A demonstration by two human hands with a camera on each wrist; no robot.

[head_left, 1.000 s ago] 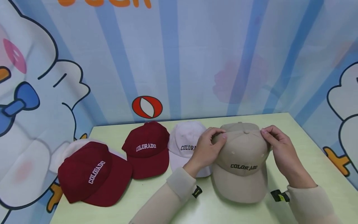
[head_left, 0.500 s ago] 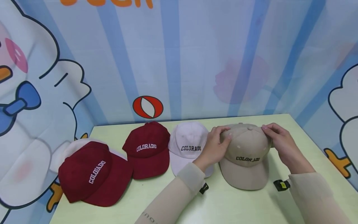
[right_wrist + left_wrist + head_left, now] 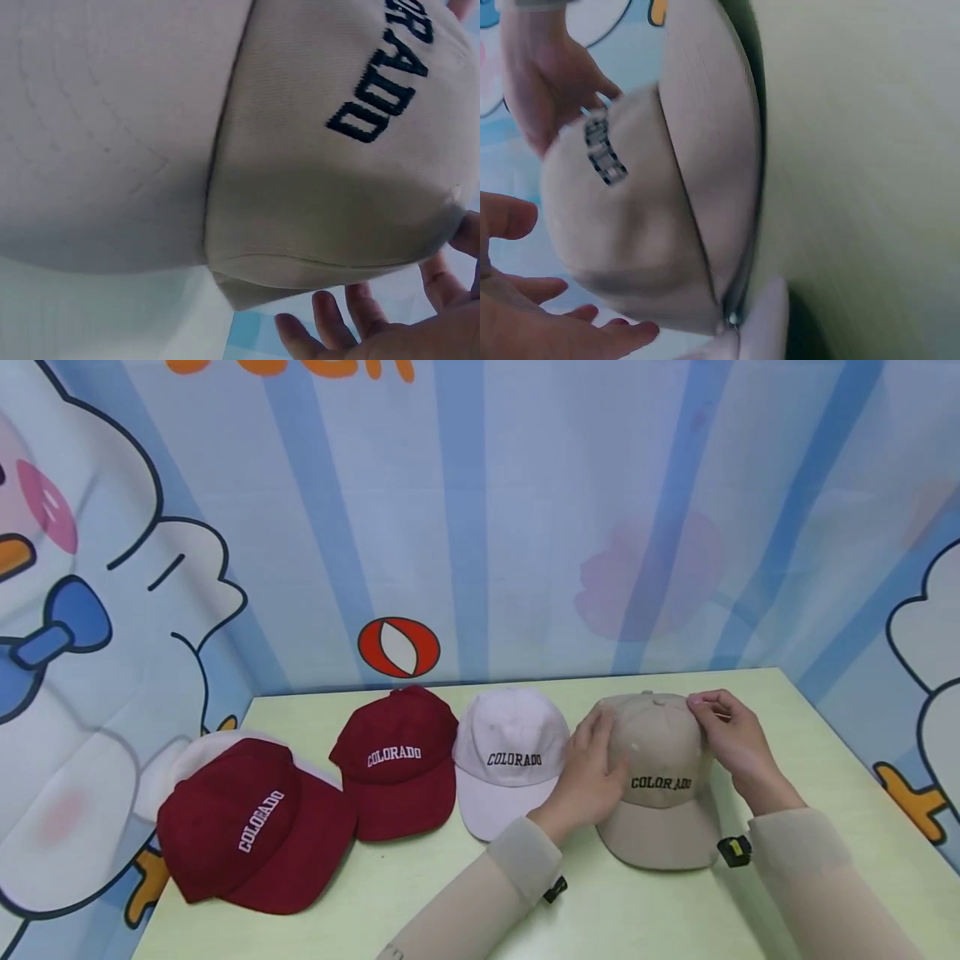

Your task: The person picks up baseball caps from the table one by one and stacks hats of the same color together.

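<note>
A beige cap [image 3: 660,752] lettered "COLORADO" sits on the table with its brim toward me. My left hand [image 3: 592,772] lies along the left side of its crown, and its fingers look loosely extended in the left wrist view. At the upper right of the crown, my right hand [image 3: 735,735] touches the fabric with its thumb. Its other fingers [image 3: 328,319] are spread loosely beside the cap in the right wrist view. Just left of my left hand sits a white cap [image 3: 513,739], its brim partly covered by my forearm.
A dark red cap [image 3: 393,764] stands beside the white one. Farther left, another red cap [image 3: 255,827] rests over a second white cap [image 3: 202,752], which is mostly hidden. The pale green table [image 3: 420,902] meets a cartoon-printed backdrop [image 3: 525,527] at its back edge.
Both hands have lowered the beige cap and shifted it back beside the white one. My left fingers have slid down its side, and my right hand has moved slightly left as the crown narrowed.
</note>
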